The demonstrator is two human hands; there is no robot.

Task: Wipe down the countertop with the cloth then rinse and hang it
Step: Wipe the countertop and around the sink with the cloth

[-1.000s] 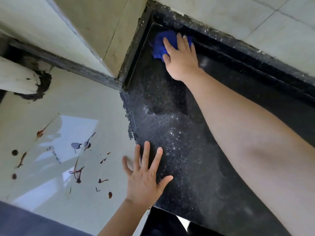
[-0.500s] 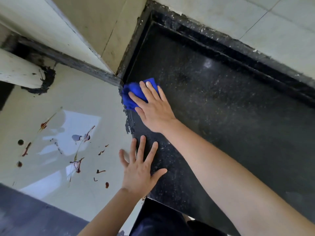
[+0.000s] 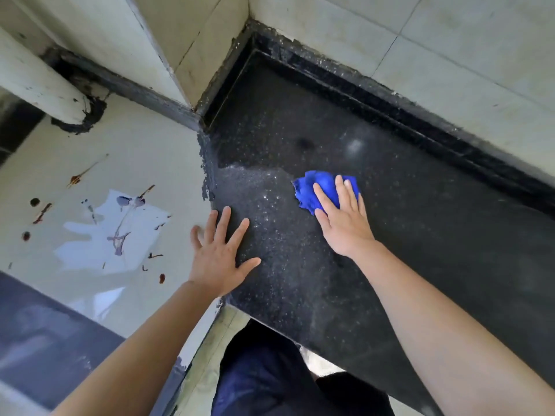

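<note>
That blue cloth (image 3: 318, 187) looks soft and light, a limp rag that bunches up rather than holding any shape, and likely damp, though I can't be sure. It sits just right of the middle of the frame on the black speckled countertop (image 3: 435, 250), crumpled into a loose wad with a ragged, folded edge poking out to the left. The right hand (image 3: 345, 226) lies over its near side, fingers (image 3: 339, 190) straight and close together, pressing down instead of gripping. That flat press suits wiping, since the stone looks smooth and the cloth should slide easily. For rinsing I'd gather the whole wad in a fist; for hanging, pinch a corner and let it drop open. The left hand (image 3: 219, 259) is at lower centre-left, fingers spread wide and flat on the countertop's left edge, holding nothing — bracing, I'd guess.
</note>
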